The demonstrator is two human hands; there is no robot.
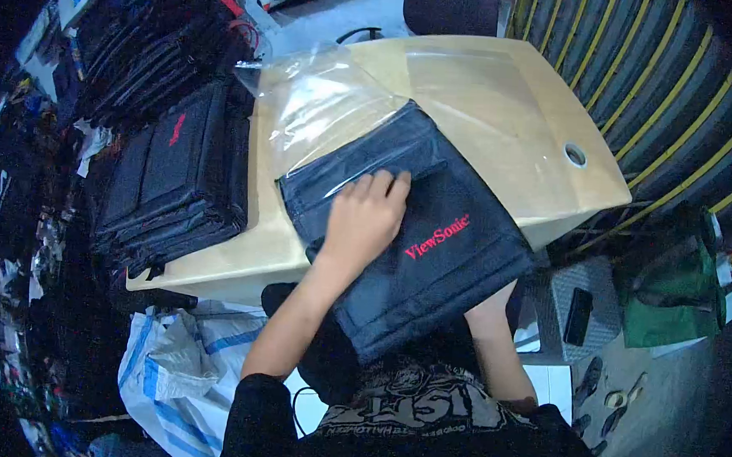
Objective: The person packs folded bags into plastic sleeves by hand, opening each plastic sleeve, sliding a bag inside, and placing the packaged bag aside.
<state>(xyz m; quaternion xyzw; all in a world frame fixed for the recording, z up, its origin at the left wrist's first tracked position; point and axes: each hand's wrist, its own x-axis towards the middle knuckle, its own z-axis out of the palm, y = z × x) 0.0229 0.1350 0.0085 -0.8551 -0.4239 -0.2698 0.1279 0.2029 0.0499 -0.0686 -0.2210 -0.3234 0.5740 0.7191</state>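
Note:
A black laptop bag (461, 205) with red ViewSonic lettering lies at a slant over the table's near edge, its lower end out above my lap. Its far end is covered by a clear plastic sleeve (319, 106) that spreads shiny and crumpled across the table. My left hand (369, 207) rests on top of the bag, fingers bent over at what looks like the edge of the plastic. Under the bag's right side is my right hand (489, 312), supporting it; the bag hides those fingers.
Another flat clear plastic sheet (477, 92) lies on the pale wooden table (590, 180). Stacked black bags (176, 156) stand at the left. A white and blue sack (173, 376) is on the floor; a phone (578, 315) rests on a grey box at the right, beside a green bag (671, 292).

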